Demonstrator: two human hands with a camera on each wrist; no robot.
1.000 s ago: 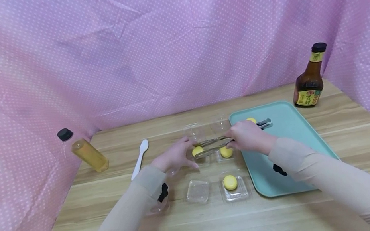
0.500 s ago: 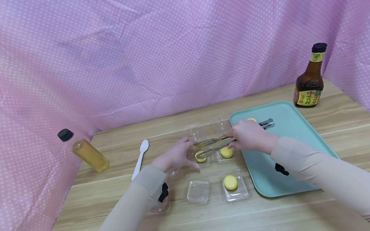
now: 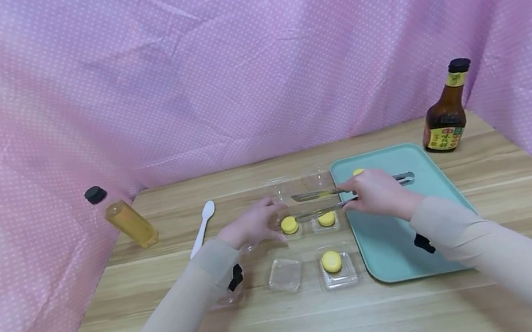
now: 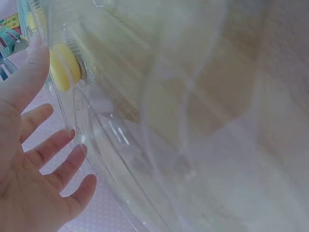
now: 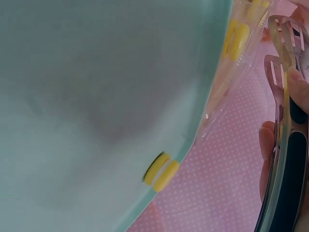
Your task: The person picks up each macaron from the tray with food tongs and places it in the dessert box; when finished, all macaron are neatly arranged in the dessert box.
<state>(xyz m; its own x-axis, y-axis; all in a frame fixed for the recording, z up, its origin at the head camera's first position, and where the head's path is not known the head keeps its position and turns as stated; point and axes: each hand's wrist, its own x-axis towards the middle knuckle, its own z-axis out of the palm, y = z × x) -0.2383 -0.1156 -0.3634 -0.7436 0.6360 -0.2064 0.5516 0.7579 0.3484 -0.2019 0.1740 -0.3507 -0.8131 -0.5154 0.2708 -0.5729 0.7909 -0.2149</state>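
My right hand (image 3: 377, 195) grips a pair of metal tongs (image 5: 285, 159) with dark handle grips. The tongs' arms are spread, with nothing between their tips, above the clear plastic boxes. My left hand (image 3: 256, 224) has its fingers loosely spread at the edge of a clear box, its thumb and fingertips right at the rim in the left wrist view. A yellow macaron (image 3: 289, 225) sits in that box. Just right of it, another macaron (image 3: 326, 219) lies in its own box, and a front macaron (image 3: 332, 262) lies in a third box.
On the right is a pale green tray (image 3: 405, 254) with one macaron (image 5: 161, 171) at its edge. A brown sauce bottle (image 3: 443, 114) stands behind it. Leftward are a white spoon (image 3: 201, 228) and a bottle of yellow liquid (image 3: 130, 222). A clear lid (image 3: 285, 275) lies near the front.
The tongs' tips were around the macaron by my left hand. It now lies in the box, released, and my right hand has drawn the tongs rightward. My left hand has stayed put.
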